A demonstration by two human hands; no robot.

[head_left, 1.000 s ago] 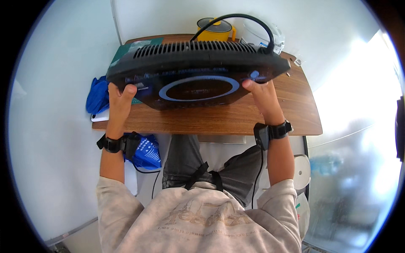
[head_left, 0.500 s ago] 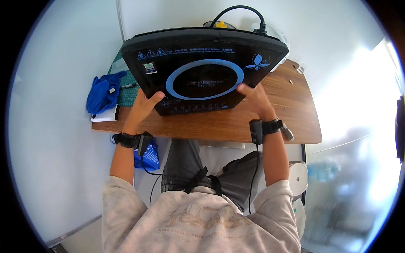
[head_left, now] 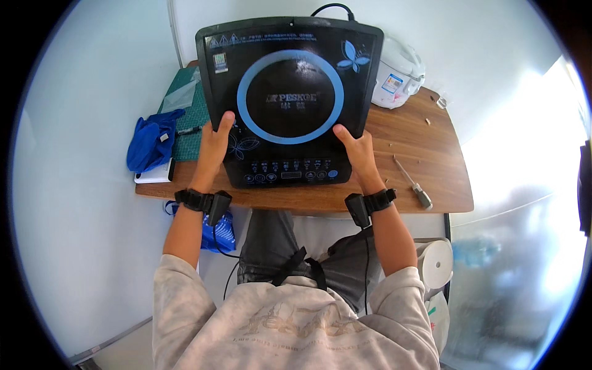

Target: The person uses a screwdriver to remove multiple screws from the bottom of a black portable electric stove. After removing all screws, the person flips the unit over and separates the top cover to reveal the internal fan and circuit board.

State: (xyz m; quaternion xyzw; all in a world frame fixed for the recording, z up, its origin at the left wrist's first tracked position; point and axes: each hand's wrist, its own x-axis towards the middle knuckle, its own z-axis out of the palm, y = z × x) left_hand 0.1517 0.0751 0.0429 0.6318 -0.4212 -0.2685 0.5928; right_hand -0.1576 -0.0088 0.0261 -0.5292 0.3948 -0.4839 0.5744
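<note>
A black induction cooker (head_left: pixel 290 98), with a blue ring and blue flower prints on its glass top, is held over the wooden table (head_left: pixel 419 148), its face turned up toward me. My left hand (head_left: pixel 214 145) grips its left side, thumb on the glass and fingers hidden behind the edge. My right hand (head_left: pixel 359 151) clasps the right side the same way. The button panel lies along the cooker's near edge. From behind its far edge rises a black power cord (head_left: pixel 336 7). How far the cooker's underside is from the table cannot be made out.
On the right of the table lie a screwdriver (head_left: pixel 414 184) and several small bits. A white rice cooker (head_left: pixel 396 74) stands at the back right. To the left are a green cutting mat (head_left: pixel 189 145), a blue cloth bag (head_left: pixel 148 143) and a white flat object (head_left: pixel 154 174).
Both hands have tilted the induction cooker so its top faces me more squarely, shifting it slightly left. The rice cooker and screwdriver show more fully now.
</note>
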